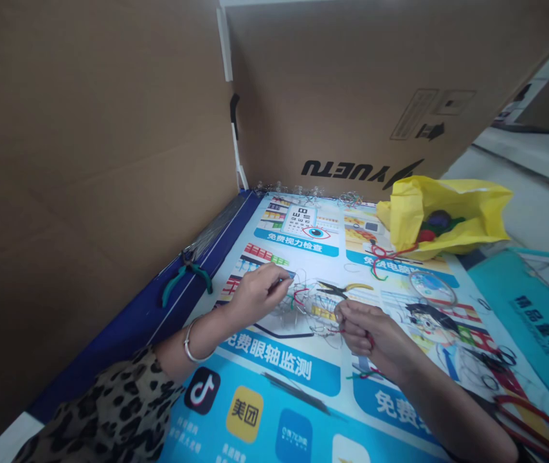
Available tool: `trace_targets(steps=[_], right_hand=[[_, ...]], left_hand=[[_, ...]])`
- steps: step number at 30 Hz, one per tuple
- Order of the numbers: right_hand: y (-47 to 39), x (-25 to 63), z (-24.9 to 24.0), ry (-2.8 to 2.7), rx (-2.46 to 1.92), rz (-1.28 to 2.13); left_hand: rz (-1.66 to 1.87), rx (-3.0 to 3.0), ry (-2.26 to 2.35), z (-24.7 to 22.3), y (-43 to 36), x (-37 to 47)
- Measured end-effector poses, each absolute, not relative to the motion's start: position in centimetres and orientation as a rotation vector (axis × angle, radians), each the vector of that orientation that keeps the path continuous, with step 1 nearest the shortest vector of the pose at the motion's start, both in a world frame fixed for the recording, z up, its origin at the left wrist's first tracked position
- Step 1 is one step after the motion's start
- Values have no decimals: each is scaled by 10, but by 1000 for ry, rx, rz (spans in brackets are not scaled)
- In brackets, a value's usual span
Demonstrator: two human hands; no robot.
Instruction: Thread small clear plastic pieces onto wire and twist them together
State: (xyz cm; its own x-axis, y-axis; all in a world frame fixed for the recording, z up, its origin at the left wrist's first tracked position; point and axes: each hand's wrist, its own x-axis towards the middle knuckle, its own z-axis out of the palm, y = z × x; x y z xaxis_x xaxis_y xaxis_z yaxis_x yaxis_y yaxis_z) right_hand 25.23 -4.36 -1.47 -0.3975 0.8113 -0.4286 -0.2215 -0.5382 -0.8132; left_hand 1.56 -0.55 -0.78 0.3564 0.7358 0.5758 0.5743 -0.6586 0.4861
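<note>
A tangled figure of thin silvery wire (307, 301), with red and green strands in it, spans the space between my hands. My left hand (261, 292) is closed in a pinch at its left side, fingertips on the thin wire. On the right side my right hand (368, 328) also pinches, thumb against forefinger, at the wire's edge; the exact strand is too fine to make out. Just behind the right fingertips lie pliers with yellow handles (360, 287), jaws apart. A short red and green strand (368, 373) lies below my right hand.
Cardboard walls (332, 96) enclose the back and left. Teal-handled pliers (186, 280) and straight wires (214, 228) lie at left. Several wire pieces (315, 191) line the back. At right are a yellow bag (404, 212) with yarn, a wire ring (432, 288), scissors (494, 359) and red coils (539, 418).
</note>
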Motion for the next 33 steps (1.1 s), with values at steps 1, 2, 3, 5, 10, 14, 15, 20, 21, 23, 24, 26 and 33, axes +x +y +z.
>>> trace_targets(steps=[1,2,3,5,10,14,15,20,21,23,24,26,33], right_hand=[[-44,253,-15,-885,-1124,1992],[-43,253,-15,-881,-1121,1999],[-43,253,-16,-878,-1114,2005],[-43,254,-17,-876,-1102,2014],[-43,255,-20,-859,-1096,2049],[-47,254,-17,-837,-1068,2090],[-49,254,-15,-825,-1069,2098],[-53,253,-4,-738,-1072,2107],[-54,254,-2,-725,-1066,2100],[-55,254,1,-698,-1054,2084],[-56,254,2,-686,-1044,2079],[-60,252,5,-670,-1026,2083],[-78,231,-4,-547,-994,2111]], left_hand=[[1193,2420,1174,-8,-6,15],[1200,2427,1166,-8,-6,15],[1205,2437,1159,-8,-6,15],[1228,2465,1149,-9,-5,15],[1326,2575,1124,-10,-4,15],[1321,2718,1152,-14,-2,13],[1305,2777,1159,-15,-2,11],[1191,3086,1078,-20,-1,5],[1159,3132,1046,-20,-1,5],[1106,3211,990,-18,-1,4],[1088,3245,966,-17,-1,4],[1069,3303,917,-16,-3,4],[1299,3104,1187,-23,-5,9]])
